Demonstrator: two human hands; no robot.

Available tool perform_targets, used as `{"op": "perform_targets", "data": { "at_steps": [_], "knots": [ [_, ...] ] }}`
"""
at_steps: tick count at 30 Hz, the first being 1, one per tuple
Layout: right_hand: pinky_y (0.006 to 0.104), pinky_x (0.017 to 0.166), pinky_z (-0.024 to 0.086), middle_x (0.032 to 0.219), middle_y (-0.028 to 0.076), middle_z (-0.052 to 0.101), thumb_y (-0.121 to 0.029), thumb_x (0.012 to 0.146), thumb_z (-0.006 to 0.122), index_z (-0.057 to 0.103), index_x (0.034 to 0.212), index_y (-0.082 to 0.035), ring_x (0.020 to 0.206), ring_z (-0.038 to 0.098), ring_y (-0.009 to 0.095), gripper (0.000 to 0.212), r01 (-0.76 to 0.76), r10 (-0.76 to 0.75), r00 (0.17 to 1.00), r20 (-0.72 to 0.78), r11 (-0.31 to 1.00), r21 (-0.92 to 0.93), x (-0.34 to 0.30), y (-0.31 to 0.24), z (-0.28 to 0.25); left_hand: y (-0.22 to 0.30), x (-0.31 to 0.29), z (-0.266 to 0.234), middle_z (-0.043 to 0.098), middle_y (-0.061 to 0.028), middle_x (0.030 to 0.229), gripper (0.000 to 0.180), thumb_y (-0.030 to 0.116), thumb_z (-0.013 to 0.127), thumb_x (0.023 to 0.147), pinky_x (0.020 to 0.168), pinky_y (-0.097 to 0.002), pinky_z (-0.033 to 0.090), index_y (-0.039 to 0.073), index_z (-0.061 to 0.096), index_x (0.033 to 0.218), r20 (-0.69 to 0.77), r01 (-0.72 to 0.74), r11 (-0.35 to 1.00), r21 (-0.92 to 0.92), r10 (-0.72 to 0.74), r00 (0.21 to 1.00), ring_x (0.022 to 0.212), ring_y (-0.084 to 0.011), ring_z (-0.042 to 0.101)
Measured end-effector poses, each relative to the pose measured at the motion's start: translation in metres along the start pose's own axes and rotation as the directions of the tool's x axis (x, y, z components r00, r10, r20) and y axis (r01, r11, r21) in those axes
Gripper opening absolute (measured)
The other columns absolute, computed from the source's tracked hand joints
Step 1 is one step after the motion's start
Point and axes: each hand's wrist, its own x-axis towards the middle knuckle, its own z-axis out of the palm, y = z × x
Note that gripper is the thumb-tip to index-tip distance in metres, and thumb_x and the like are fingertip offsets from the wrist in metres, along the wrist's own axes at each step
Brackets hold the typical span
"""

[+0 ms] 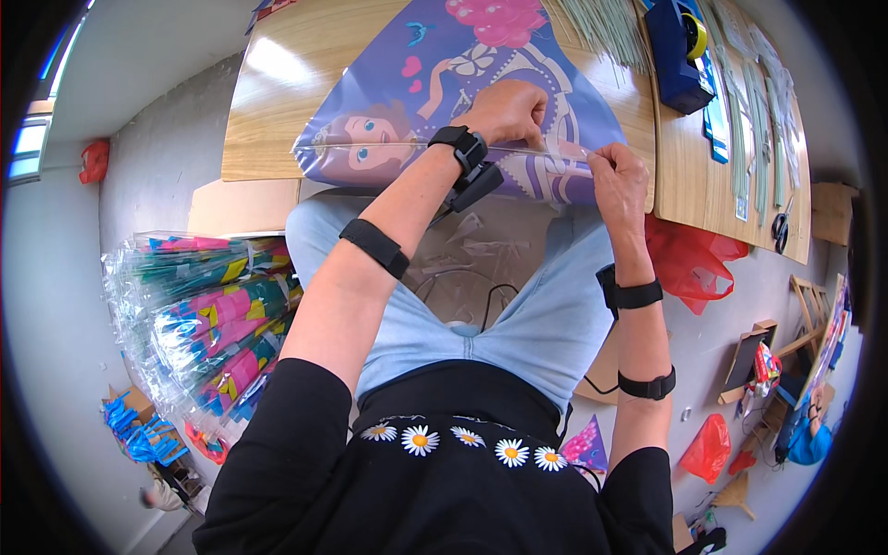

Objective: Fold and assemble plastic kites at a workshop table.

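Right under both hands (pixel 564 148), kite (pixel 435 83).

The person wears a black short-sleeved top (pixel 435 499) with a row of white daisy flowers with yellow centres (pixel 462 442) across its front, and light blue denim trousers (pixel 518 324). Each forearm carries two black bands: on the left arm a wrist strap with a small black box-shaped device (pixel 467 157) and a plain band higher up (pixel 374 246). The right arm has a wrist band (pixel 631 294) and another (pixel 647 384) near the elbow, with a thin black cable (pixel 490 301) over the lap.
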Motion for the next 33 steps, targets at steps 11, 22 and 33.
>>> {"op": "perform_targets", "data": {
  "at_steps": [11, 22, 33],
  "knots": [
    [0.0401, 0.069, 0.049, 0.071, 0.019, 0.065, -0.013, 0.08, 0.065, 0.067, 0.081, 0.003, 0.069, 0.063, 0.031, 0.016, -0.021, 0.021, 1.0, 0.001, 0.999, -0.03, 0.002, 0.001, 0.002, 0.0, -0.001, 0.002, 0.065, -0.0073, 0.075, 0.035, 0.021, 0.085, 0.055, 0.061, -0.0386, 0.045, 0.007, 0.062, 0.076, -0.02, -0.014, 0.998, 0.057, 0.015, 1.0, 0.073, -0.0264, 0.062],
    [0.044, 0.072, 0.052, 0.076, 0.02, 0.068, -0.015, 0.079, 0.064, 0.069, 0.079, 0.0, 0.075, 0.067, 0.037, 0.016, 0.018, -0.02, 1.0, -0.01, 0.985, -0.17, 0.005, 0.019, 0.013, 0.001, -0.002, 0.003, 0.063, -0.0078, 0.073, 0.038, 0.025, 0.085, 0.052, 0.059, -0.0399, 0.044, 0.007, 0.06, 0.074, -0.047, -0.034, 0.997, 0.063, 0.037, 0.998, 0.071, -0.0276, 0.06],
    [0.0484, 0.072, 0.052, 0.079, 0.022, 0.068, -0.018, 0.08, 0.062, 0.07, 0.078, -0.001, 0.077, 0.066, 0.042, 0.019, 0.026, -0.043, 0.998, -0.039, 0.93, -0.366, 0.005, 0.024, 0.022, 0.0, -0.002, 0.004, 0.063, -0.0072, 0.073, 0.037, 0.025, 0.084, 0.052, 0.059, -0.04, 0.044, 0.007, 0.06, 0.074, -0.059, -0.028, 0.999, 0.046, 0.031, 0.998, 0.071, -0.0275, 0.061]
  ]
}}
